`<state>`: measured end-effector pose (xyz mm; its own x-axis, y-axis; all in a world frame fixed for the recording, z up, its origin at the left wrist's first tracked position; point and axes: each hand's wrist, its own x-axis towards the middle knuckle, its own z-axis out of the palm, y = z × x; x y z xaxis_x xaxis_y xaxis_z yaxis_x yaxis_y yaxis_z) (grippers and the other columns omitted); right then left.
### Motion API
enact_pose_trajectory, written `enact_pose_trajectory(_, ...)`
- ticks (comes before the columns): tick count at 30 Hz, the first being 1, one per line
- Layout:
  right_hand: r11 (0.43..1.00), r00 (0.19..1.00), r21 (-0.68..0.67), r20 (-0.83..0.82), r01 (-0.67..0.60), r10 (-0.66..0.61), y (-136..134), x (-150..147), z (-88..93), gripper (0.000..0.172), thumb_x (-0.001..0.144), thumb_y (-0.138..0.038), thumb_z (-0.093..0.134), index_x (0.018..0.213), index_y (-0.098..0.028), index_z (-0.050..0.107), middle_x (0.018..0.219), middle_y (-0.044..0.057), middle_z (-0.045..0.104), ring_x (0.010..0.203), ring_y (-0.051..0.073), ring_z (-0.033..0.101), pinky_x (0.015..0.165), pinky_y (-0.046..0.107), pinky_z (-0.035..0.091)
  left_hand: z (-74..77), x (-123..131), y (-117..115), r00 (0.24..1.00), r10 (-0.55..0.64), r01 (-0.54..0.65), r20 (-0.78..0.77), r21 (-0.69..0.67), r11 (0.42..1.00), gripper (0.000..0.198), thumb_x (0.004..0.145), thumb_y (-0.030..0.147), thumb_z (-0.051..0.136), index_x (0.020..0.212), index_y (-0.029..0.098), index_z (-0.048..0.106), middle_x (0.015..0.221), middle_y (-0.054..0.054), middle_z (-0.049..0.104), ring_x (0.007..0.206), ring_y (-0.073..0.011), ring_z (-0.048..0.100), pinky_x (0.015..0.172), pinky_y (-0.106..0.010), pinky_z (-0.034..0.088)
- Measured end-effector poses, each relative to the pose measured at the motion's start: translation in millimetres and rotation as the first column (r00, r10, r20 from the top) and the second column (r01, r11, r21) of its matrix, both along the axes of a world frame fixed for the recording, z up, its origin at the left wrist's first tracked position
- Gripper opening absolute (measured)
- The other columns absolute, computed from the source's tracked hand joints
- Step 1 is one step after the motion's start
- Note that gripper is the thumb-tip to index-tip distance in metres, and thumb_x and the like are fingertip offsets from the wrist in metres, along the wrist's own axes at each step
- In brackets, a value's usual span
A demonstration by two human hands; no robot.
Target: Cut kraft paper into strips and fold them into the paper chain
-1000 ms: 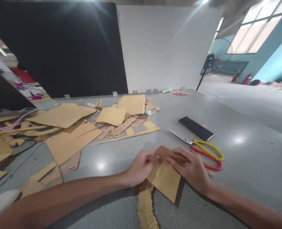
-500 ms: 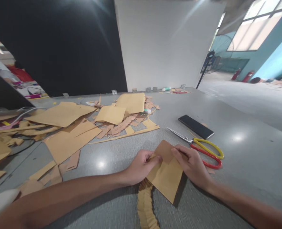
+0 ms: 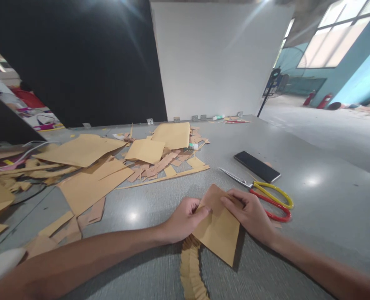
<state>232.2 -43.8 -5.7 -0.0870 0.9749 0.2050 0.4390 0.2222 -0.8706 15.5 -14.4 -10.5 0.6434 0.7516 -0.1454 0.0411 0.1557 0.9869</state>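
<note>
A brown paper sheet [image 3: 220,233] lies on the grey table [image 3: 297,216] in front of me, its far corner folded up. My left hand [image 3: 185,220] pinches the sheet's left edge with curled fingers. My right hand [image 3: 250,214] presses its fingers down on the fold at the sheet's upper right. A pleated brown paper strip [image 3: 191,271] trails from under the sheet toward me.
Scissors [image 3: 263,192] with a yellow and a red handle lie just right of my right hand. A black phone [image 3: 256,166] rests beyond them. Brown paper sheets and offcuts [image 3: 94,166] litter the table's left and middle. Black and white boards stand at the back.
The sheet's folded corner has been pressed lower and flatter. My right hand slid slightly left along the fold. My left hand has kept its pinch.
</note>
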Motion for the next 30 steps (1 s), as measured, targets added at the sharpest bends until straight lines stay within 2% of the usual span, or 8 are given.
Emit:
enact_pose_trajectory(15, 1.0, 1.0, -0.011, -0.019, -0.018, 0.018, -1.2, 2.1, -3.0, 0.036, 0.101, -0.045, 0.054, 0.08, -0.018, 0.064, 0.072, 0.0, 0.056, 0.067, 0.015, 0.049, 0.058, 0.026, 0.038, -1.3, -1.1, 1.2, 0.999, -0.031, 0.031, -0.024, 0.003, 1.0, 0.043, 0.09, 0.053, 0.067, 0.092, 0.01, 0.073, 0.084, -0.009, 0.071, 0.071, -0.0157, 0.064, 0.059, -0.022, 0.044)
enact_pose_trajectory(25, 1.0, 1.0, 0.001, 0.01, -0.002, 0.002, -0.5, 3.0, -5.5, 0.039, 0.102, -0.045, 0.052, 0.082, -0.017, 0.069, 0.073, 0.001, 0.062, 0.066, 0.016, 0.052, 0.056, 0.026, 0.038, 1.1, -1.0, -0.2, 0.999, -0.008, 0.008, -0.034, 0.016, 1.0, 0.044, 0.089, 0.055, 0.067, 0.087, 0.01, 0.071, 0.08, -0.008, 0.069, 0.067, -0.0143, 0.061, 0.057, -0.021, 0.041)
enact_pose_trajectory(30, 1.0, 1.0, 0.007, 0.025, 0.008, -0.008, -0.9, 2.5, -4.3, 0.037, 0.102, -0.044, 0.052, 0.084, -0.017, 0.069, 0.075, 0.001, 0.064, 0.067, 0.016, 0.053, 0.057, 0.026, 0.04, 0.6, -1.2, 0.3, 0.999, -0.009, 0.008, -0.033, -0.028, 1.0, 0.046, 0.089, 0.056, 0.067, 0.089, 0.01, 0.073, 0.083, -0.01, 0.071, 0.071, -0.0166, 0.064, 0.059, -0.022, 0.044)
